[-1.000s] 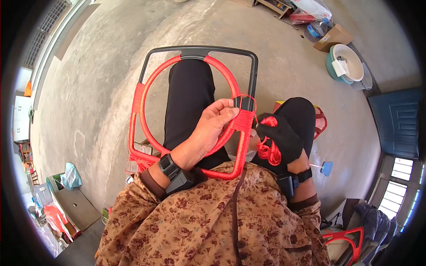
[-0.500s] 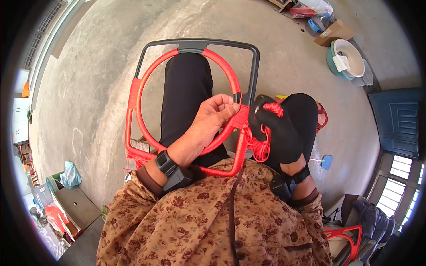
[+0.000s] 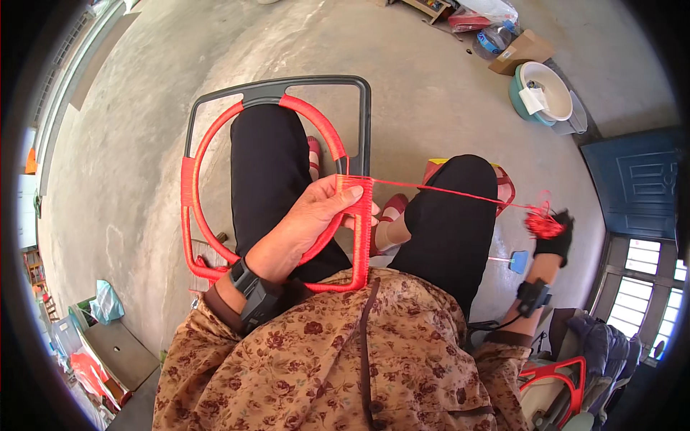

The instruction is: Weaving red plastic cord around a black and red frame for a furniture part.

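Observation:
Resting on my lap is a black frame [image 3: 365, 108] with a ring inside it, much of both wrapped in red cord [image 3: 318, 118]. My bare left hand [image 3: 323, 208] grips the wrapped joint on the frame's right side, thumb on top and fingers beneath. Off to the far right, my right hand [image 3: 557, 241], in a black glove, holds a loose bundle of red cord [image 3: 544, 223]. A single strand [image 3: 460, 192] runs taut from the joint across my right knee to that bundle. The bundle is blurred and hides some of the gloved fingers.
Black-trousered knees [image 3: 456, 223] stand under and beside the frame. At the upper right are basins [image 3: 550, 90], a cardboard box [image 3: 522, 50] and a large plastic bottle [image 3: 492, 42]. Another red-wrapped frame [image 3: 575, 388] lies at the lower right by dark clothing [image 3: 604, 359].
My right hand has swung from beside the joint out to the far right with the cord bundle, drawing the strand straight. The frame and my left hand appear shifted left in view.

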{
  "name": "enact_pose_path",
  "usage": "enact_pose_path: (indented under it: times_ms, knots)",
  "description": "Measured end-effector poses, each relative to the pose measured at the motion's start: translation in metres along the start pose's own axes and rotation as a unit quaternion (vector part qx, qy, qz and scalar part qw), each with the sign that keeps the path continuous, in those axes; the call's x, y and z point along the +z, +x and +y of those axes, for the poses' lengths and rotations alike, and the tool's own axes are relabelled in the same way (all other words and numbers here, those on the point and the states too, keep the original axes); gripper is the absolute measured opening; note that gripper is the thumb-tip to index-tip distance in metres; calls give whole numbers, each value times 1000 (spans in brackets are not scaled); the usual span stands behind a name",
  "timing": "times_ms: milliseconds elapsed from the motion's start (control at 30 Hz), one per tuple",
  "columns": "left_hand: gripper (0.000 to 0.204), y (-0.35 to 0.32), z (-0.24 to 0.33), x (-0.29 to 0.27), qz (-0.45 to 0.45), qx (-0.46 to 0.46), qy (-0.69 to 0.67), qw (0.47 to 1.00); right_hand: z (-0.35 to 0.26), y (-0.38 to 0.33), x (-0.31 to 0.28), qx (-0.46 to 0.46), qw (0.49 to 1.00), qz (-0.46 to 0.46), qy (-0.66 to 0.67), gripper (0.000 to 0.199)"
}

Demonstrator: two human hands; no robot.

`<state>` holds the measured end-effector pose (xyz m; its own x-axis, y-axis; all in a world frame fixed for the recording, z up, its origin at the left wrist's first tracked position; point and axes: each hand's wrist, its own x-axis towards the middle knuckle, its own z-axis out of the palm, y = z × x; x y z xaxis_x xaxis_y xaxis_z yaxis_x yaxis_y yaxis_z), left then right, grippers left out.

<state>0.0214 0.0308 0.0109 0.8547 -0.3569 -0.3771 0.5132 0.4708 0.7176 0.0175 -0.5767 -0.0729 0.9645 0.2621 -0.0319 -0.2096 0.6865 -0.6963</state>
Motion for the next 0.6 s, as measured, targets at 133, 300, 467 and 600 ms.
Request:
enact_pose_path:
  times_ms: [133, 300, 467, 600]
  knots:
    - [28, 0, -1, 4, 14, -2, 0, 1000, -22, 63, 125, -156, 876, 456, -16, 57]
    - [21, 12, -15, -4, 89, 60, -138, 985, 61, 88, 177, 33, 964, 92, -248, 43]
    - [17, 9, -17, 0, 94, 75, -83, 989, 194, 136, 311, 170, 657, -272, -682, 52]
    - [14, 9, -14, 1, 96, 45, -52, 993, 249, 167, 306, 100, 812, -150, -555, 57]
